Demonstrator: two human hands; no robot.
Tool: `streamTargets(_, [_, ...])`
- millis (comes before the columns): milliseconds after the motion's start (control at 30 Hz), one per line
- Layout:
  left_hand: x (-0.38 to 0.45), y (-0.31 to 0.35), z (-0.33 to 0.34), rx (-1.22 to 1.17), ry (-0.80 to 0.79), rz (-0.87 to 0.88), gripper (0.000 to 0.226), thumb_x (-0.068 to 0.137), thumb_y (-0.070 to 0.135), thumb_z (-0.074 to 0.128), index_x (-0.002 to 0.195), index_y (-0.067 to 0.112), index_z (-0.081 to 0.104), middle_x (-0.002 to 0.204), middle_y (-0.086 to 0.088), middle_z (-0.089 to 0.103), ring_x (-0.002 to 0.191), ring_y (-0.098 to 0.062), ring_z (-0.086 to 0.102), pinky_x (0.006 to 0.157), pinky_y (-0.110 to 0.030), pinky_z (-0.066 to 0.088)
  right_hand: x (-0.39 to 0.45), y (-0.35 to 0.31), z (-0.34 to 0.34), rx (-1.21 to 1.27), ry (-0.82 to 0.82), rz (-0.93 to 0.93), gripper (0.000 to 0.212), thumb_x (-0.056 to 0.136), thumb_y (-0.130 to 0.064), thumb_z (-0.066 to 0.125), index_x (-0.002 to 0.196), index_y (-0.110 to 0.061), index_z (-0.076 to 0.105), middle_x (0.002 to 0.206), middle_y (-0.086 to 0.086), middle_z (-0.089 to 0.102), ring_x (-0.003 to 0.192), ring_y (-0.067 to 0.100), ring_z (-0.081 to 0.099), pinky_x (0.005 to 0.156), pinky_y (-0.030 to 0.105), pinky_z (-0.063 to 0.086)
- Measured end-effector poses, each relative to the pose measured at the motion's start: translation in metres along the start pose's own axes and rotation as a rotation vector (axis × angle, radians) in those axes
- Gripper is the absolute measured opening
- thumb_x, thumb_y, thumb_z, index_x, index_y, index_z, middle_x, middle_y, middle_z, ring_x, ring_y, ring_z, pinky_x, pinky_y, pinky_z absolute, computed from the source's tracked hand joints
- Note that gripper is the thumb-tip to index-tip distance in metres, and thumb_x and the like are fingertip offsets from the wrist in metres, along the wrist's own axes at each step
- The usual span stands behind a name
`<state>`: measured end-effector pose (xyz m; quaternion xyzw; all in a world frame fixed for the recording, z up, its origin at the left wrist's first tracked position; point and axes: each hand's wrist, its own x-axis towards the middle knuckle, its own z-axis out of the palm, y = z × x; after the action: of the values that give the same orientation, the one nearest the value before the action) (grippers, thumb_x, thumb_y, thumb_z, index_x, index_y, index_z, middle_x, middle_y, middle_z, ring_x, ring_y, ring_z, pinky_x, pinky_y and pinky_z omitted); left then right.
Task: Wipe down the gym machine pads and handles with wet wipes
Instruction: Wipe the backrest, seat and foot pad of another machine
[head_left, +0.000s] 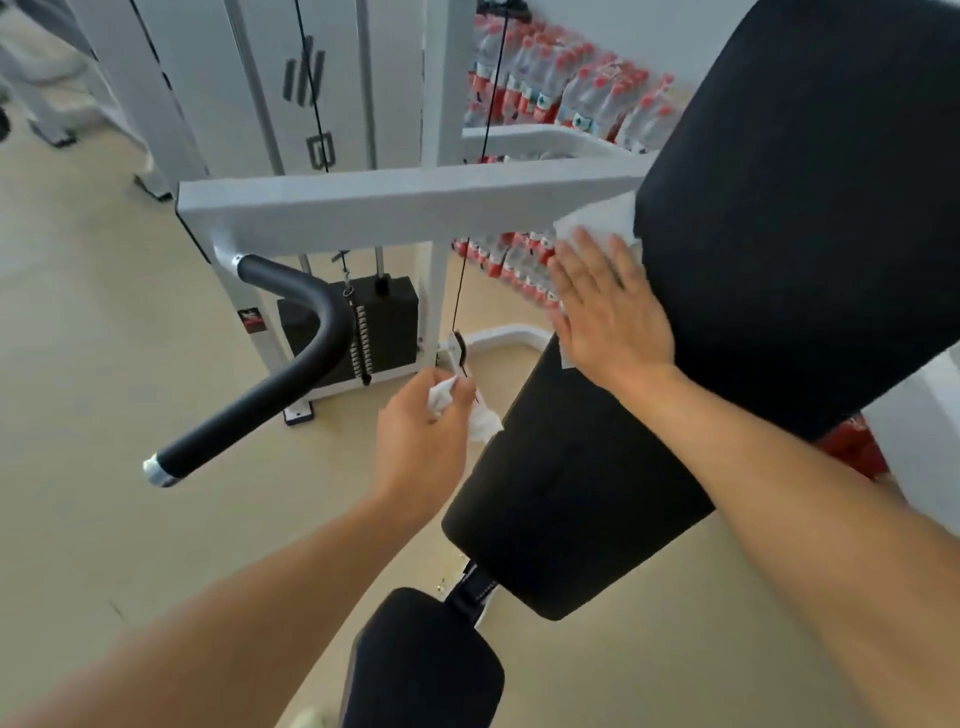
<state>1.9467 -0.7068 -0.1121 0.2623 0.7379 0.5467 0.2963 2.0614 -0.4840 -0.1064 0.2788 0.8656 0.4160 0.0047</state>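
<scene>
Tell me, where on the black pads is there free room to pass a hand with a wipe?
Free: the lower pad below the right hand, and the small pad beneath it. Crowded: the back pad's left edge, where the right hand presses a wipe beside the frame bar.

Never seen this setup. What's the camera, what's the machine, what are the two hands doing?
One picture, from a camera worn on the person's head, looking down at their own arms. It shows a gym weight machine: white frame, black back pad, seat pad, a curved black handle and a weight stack behind. The right hand, fingers flat, presses a white wipe against the back pad's edge. The left hand grips a second, crumpled wipe beside the seat pad. Bottled water is stacked behind.
</scene>
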Motion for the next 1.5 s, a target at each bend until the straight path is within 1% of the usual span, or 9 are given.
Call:
streamTargets(167, [-0.011, -0.04, -0.028, -0.049, -0.026, -0.121, 0.018, 0.101, 0.035, 0.057, 0.089, 0.023, 0.064, 0.073, -0.003, 0.062, 0.051, -0.005, 0.057, 0.043, -0.02, 0.046, -0.077, -0.089, 0.044, -0.005, -0.215, -0.464, 0.067, 0.11, -0.041, 0.01, 0.157, -0.004, -0.019, 0.168, 0.017, -0.019, 0.155, 0.034, -0.02, 0.124, 0.051, -0.014])
streamTargets(267, [-0.021, -0.063, -0.059, 0.004, -0.038, -0.149, 0.02, 0.1, 0.04, 0.057, 0.087, 0.026, 0.064, 0.075, -0.003, 0.064, 0.059, -0.016, 0.059, 0.048, -0.024, 0.049, -0.12, -0.064, 0.04, 0.03, -0.382, -0.583, 0.061, 0.111, -0.034, 0.011, 0.158, -0.008, -0.018, 0.171, 0.012, -0.01, 0.158, 0.03, 0.004, 0.119, 0.054, 0.01])
streamTargets(367, [-0.02, -0.075, -0.078, 0.04, -0.126, -0.154, 0.02, 0.1, 0.041, 0.056, 0.089, 0.026, 0.064, 0.077, -0.002, 0.064, 0.062, -0.017, 0.058, 0.048, -0.024, 0.046, -0.094, 0.01, 0.012, 0.077, -0.252, -0.253, 0.06, 0.107, -0.037, 0.013, 0.161, -0.014, 0.002, 0.17, 0.007, 0.019, 0.154, 0.026, 0.023, 0.106, 0.057, 0.027])
streamTargets(533, [-0.018, -0.083, -0.059, 0.07, -0.26, -0.132, 0.02, 0.1, 0.039, 0.057, 0.088, 0.025, 0.065, 0.078, 0.002, 0.064, 0.067, -0.014, 0.06, 0.053, -0.021, 0.045, -0.046, 0.054, -0.021, 0.143, -0.176, 0.053, 0.064, 0.108, -0.045, 0.014, 0.164, -0.019, 0.0, 0.171, 0.0, -0.014, 0.157, 0.022, -0.017, 0.114, 0.059, 0.031])
streamTargets(700, [-0.029, -0.11, -0.025, 0.035, -0.299, -0.172, 0.023, 0.099, 0.041, 0.058, 0.08, 0.027, 0.064, 0.07, 0.005, 0.065, 0.062, -0.009, 0.062, 0.056, -0.024, 0.047, -0.017, -0.031, 0.008, 0.198, -0.11, 0.083, 0.069, 0.108, -0.05, 0.011, 0.162, -0.013, -0.012, 0.168, 0.004, -0.021, 0.158, 0.027, -0.01, 0.118, 0.061, 0.019])
streamTargets(900, [-0.051, -0.154, 0.004, 0.044, -0.203, -0.212, 0.025, 0.099, 0.035, 0.06, 0.078, 0.022, 0.065, 0.07, -0.001, 0.066, 0.059, -0.004, 0.057, 0.054, -0.013, 0.041, -0.098, -0.178, 0.084, -0.001, -0.163, -0.56, 0.073, 0.108, -0.048, 0.011, 0.16, -0.001, -0.011, 0.169, 0.021, -0.01, 0.156, 0.037, -0.012, 0.125, 0.054, -0.01])
streamTargets(1067, [-0.09, -0.184, 0.005, 0.027, -0.201, -0.31, 0.024, 0.099, 0.04, 0.059, 0.08, 0.027, 0.066, 0.072, 0.003, 0.066, 0.065, -0.006, 0.059, 0.065, -0.023, 0.044, -0.23, -0.155, 0.119, -0.122, -0.282, -0.997, 0.072, 0.109, -0.043, 0.011, 0.157, 0.002, -0.019, 0.163, 0.025, -0.026, 0.153, 0.042, -0.021, 0.119, 0.058, -0.023])
streamTargets(1233, [-0.117, -0.194, 0.013, -0.017, -0.01, -0.426, 0.027, 0.1, 0.038, 0.058, 0.077, 0.025, 0.064, 0.065, 0.007, 0.062, 0.058, -0.008, 0.053, 0.059, -0.025, 0.038, -0.162, -0.084, 0.095, -0.008, -0.077, -0.744, 0.065, 0.11, -0.041, 0.01, 0.162, -0.006, -0.006, 0.17, 0.017, -0.005, 0.15, 0.037, 0.021, 0.112, 0.055, 0.023])
streamTargets(1500, [-0.112, -0.225, 0.016, 0.017, 0.074, -0.424, 0.027, 0.099, 0.039, 0.058, 0.077, 0.024, 0.063, 0.068, 0.001, 0.064, 0.063, -0.008, 0.056, 0.06, -0.025, 0.04, -0.097, -0.237, 0.096, -0.045, -0.154, -0.707, 0.074, 0.107, -0.055, 0.014, 0.161, -0.011, -0.009, 0.171, 0.016, -0.004, 0.157, 0.039, -0.008, 0.123, 0.058, -0.009])
